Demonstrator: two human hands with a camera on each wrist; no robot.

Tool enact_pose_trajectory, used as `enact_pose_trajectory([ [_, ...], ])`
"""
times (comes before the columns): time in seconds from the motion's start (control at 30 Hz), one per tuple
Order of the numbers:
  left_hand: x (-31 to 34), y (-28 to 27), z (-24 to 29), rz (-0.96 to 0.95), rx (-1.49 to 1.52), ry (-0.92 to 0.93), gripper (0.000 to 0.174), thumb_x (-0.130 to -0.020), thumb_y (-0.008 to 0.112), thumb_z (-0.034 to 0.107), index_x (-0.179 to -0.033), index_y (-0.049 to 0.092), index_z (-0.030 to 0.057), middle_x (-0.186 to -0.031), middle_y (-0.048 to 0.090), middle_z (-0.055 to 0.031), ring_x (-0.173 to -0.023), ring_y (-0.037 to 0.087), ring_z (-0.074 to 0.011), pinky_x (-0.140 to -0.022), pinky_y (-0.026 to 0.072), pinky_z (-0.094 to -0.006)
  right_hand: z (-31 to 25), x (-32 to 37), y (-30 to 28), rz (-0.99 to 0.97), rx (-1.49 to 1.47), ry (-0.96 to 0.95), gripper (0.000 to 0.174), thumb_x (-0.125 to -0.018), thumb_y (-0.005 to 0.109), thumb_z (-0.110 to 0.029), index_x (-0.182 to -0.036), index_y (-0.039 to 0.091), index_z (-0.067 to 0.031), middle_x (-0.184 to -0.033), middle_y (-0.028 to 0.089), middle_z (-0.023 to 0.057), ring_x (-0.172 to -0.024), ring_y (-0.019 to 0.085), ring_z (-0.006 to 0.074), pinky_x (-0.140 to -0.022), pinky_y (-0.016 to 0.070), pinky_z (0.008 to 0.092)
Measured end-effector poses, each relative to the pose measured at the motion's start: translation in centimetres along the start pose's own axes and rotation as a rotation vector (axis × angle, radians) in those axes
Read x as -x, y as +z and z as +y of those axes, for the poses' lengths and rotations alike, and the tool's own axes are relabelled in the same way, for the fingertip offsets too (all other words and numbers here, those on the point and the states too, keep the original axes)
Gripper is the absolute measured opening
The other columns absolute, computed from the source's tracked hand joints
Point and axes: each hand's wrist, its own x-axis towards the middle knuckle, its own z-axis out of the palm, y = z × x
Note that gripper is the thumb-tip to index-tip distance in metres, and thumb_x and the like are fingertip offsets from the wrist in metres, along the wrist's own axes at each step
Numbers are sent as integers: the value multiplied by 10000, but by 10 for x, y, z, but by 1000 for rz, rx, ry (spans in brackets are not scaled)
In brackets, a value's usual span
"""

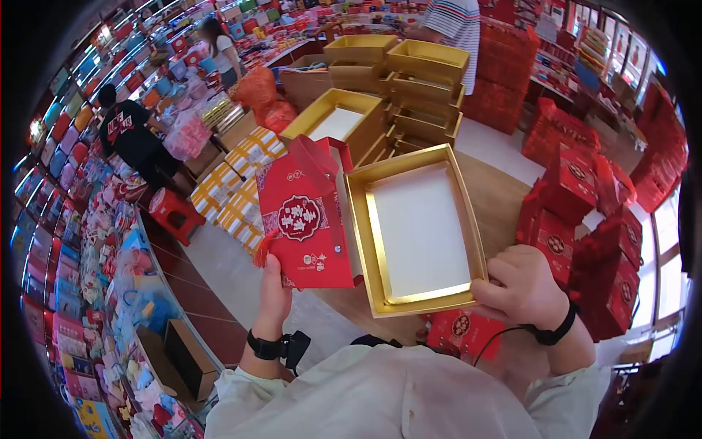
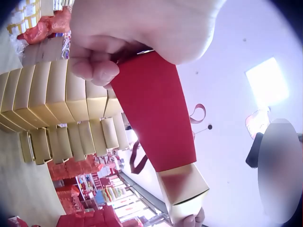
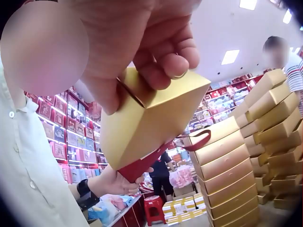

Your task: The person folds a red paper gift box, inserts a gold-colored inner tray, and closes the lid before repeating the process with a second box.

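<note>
My left hand [image 1: 273,296] grips a red gift-box sleeve [image 1: 314,260] by its near left edge. The sleeve has a white emblem on its face, a red ribbon and a red tassel. Beside it, my right hand [image 1: 528,285] pinches the near right corner of a gold tray [image 1: 428,234] with a white floor, thumb inside the rim. The tray's left side runs along the sleeve's right end. In the left wrist view, the gold tray [image 2: 184,187] meets the lower end of the red sleeve [image 2: 154,109]. Both are held up over the table.
Gold trays [image 1: 428,58] stand in tall stacks across the wooden table [image 1: 497,197]. Red gift boxes [image 1: 552,241] crowd the right side, and another red box [image 1: 464,333] lies near my body. White-and-yellow packages [image 1: 238,190] and a red stool [image 1: 175,216] are at left. Other people stand farther back.
</note>
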Motion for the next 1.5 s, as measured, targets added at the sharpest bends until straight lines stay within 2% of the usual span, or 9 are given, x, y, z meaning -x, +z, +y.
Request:
enact_pose_trajectory([
  [0.07,10,-4,-6,-361,-271,-60,471,-962,290,461,-1121,485,63,-822,600,-25,-621,530,-110,-517,394,-256,-4,25,-3,2,62,1,281,-677,695,-297,-715,473,-129,-598,381,8,-495,442,167,-450,348,303],
  [0.5,75,100,-59,-691,-276,-409,469,-967,275,461,-991,519,61,-740,522,-22,-579,465,-102,-498,371,-231,-20,120,-6,-57,31,253,205,-748,648,-230,-845,521,-101,-673,453,44,-570,506,224,-547,423,321],
  [0.53,75,101,-61,-705,-277,-411,469,-967,275,461,-991,519,61,-740,522,-22,-579,465,-102,-498,371,-231,-21,126,6,236,-186,459,222,-780,611,-201,-945,529,-78,-749,502,71,-652,538,249,-617,444,323],
  [0.57,72,100,-64,-737,-293,-388,495,-961,271,480,-1029,514,54,-783,543,-24,-584,473,-107,-507,372,-233,-21,131,15,535,-402,655,263,-812,575,-172,-1045,537,-54,-825,550,98,-733,570,274,-688,465,325],
  [0.7,70,108,-94,-881,-460,-257,495,-963,278,471,-1076,515,52,-810,555,-10,-586,473,-95,-513,369,-231,-17,145,60,397,-912,731,320,-871,504,-174,-1131,532,9,-1075,569,170,-993,545,333,-832,436,382],
  [0.8,82,128,-95,-751,-654,-37,456,-967,330,408,-1078,517,7,-850,561,-57,-655,507,-145,-582,414,-270,-27,142,68,364,-294,668,362,-855,574,-266,-1087,550,10,-1070,571,178,-864,594,315,-775,462,387],
  [1.03,96,137,-92,-880,-731,291,435,-962,380,353,-1120,505,-33,-983,594,-120,-889,542,-226,-806,413,-384,-28,130,48,334,-701,1218,181,-806,657,-126,-839,548,13,-870,646,104,-736,603,129,-652,481,252],
  [1.27,86,114,-111,-747,-387,-106,489,-963,302,453,-1050,531,29,-858,611,-60,-678,558,-125,-574,442,-265,-38,137,71,786,-1359,849,36,-837,540,20,-836,525,-13,-1077,605,135,-882,611,140,-770,469,268],
  [1.5,72,91,-103,-831,-293,-278,488,-968,273,447,-1161,485,53,-1001,608,-63,-806,580,-143,-671,463,-277,-5,151,42,370,-58,666,346,-686,656,-73,-1024,579,-76,-1060,557,99,-1020,503,272,-925,333,409],
])
